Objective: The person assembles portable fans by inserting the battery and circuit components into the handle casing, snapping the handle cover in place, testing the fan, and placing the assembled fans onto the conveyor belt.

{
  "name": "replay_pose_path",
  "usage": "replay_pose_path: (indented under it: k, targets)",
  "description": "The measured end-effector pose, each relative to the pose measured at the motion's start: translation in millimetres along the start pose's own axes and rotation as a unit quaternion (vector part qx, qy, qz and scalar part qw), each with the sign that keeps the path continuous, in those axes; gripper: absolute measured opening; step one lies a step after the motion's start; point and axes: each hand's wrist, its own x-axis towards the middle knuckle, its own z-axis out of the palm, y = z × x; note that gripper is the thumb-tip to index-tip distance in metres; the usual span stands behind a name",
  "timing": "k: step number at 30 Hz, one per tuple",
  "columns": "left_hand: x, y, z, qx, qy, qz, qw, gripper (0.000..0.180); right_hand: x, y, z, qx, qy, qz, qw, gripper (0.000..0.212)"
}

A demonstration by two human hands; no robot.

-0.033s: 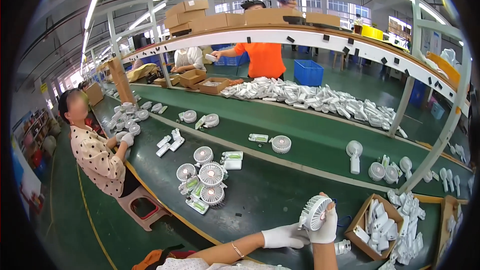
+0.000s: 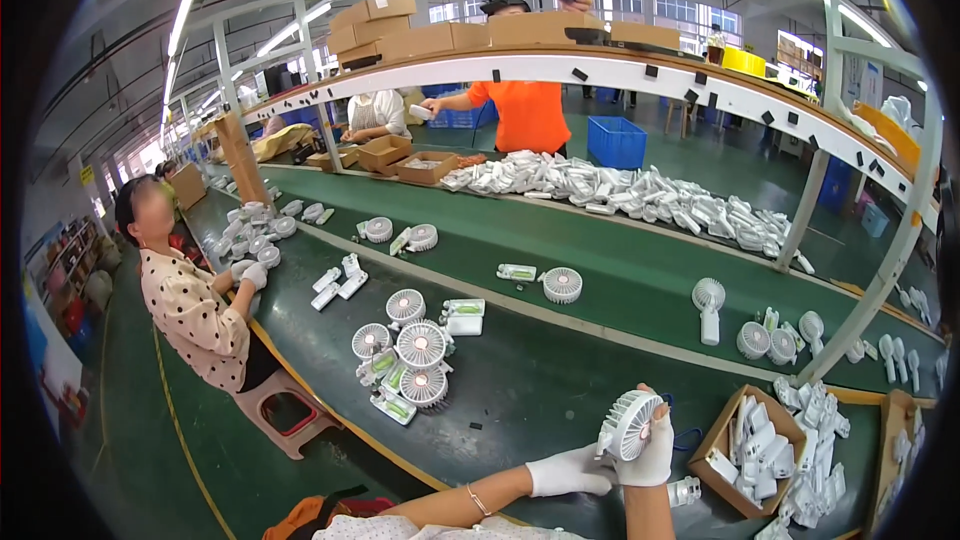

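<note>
My right hand [image 2: 652,455], in a white glove with bare fingertips, grips a small white handheld fan [image 2: 630,427]. The fan's round grille faces right, and its rear side is toward my left hand. Just below and left of it is my gloved left hand [image 2: 568,472], close against the fan's lower edge. Its fingers look bent, and what lies in them is hidden. Beside my right wrist lies a small white part [image 2: 684,491] on the dark green table. To the right, an open cardboard box [image 2: 722,432] holds white plastic handle shells.
Several fans with exposed green parts [image 2: 422,344] cluster on the table's left. More fans [image 2: 562,285] lie along the green conveyor [image 2: 620,290]. Loose white shells [image 2: 825,440] pile right of the box. A seated co-worker [image 2: 195,310] is at left; another in orange [image 2: 520,120] stands beyond the shelf [image 2: 600,65].
My left hand has shifted very slightly beneath the fan. Across the shelf, the bag in the orange-shirted person's raised hand has tipped a little. The fan stays in my right hand.
</note>
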Motion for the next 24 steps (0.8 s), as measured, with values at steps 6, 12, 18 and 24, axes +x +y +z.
replay_pose_path:
  k: [6,12,18,24]
  targets:
    - [0.4,-0.2,17.3,-0.156,0.133,0.011,0.979,0.061,-12.5,4.5,-16.1,0.099,-0.001,0.059,0.993,0.056]
    - [-23.2,-13.8,17.1,-0.351,0.132,-0.027,0.926,0.059,-4.6,-15.3,-25.4,0.134,0.026,0.013,0.99,0.053]
    - [-13.1,-23.2,-1.4,-0.385,0.275,0.019,0.881,0.046,-42.0,-14.2,-3.0,-0.432,-0.141,-0.053,0.889,0.05]
    - [-17.9,16.8,9.3,-0.111,0.162,-0.133,0.971,0.045,-18.3,-13.1,-6.1,-0.44,0.02,-0.094,0.893,0.036]
